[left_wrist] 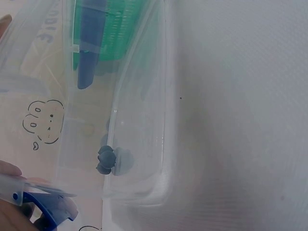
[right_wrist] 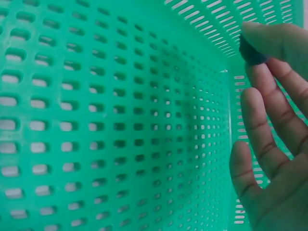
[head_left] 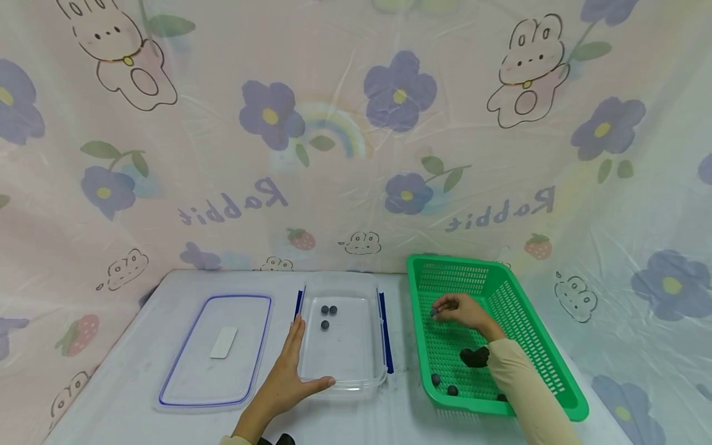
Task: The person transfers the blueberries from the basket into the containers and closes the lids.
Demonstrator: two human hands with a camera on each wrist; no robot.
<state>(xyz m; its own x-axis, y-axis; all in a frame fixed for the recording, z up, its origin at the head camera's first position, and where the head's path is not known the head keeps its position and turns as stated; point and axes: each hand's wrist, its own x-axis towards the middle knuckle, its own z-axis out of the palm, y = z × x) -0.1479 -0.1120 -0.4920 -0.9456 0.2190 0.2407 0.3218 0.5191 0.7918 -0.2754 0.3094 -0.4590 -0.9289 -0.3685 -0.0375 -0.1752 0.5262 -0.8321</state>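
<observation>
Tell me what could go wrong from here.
The dark ball pinched in the right-hand grip might slip into the green basket. With the lid lying apart from the clear container, its three loose balls could spill if the left-hand grip tips it.

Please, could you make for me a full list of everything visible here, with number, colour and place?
Table: 1, white, under everything
Printed sheeting: number unclear, pale with purple flowers and rabbits, behind and beside the table
Lid: 1, clear with blue edging, left on table
White rectangle: 1, white, within the lid's outline
Container: 1, clear with two blue flaps, middle
Basket: 1, green, right
Dark balls: 7 visible, blue-black; 3 in container, 3 in basket, 1 held
Wrist devices: 2, black, one at each wrist
Sleeves: 2, beige, on the arms
Left hand: 1, bare, at the container
Right hand: 1, bare, in basket, pinching one ball
</observation>
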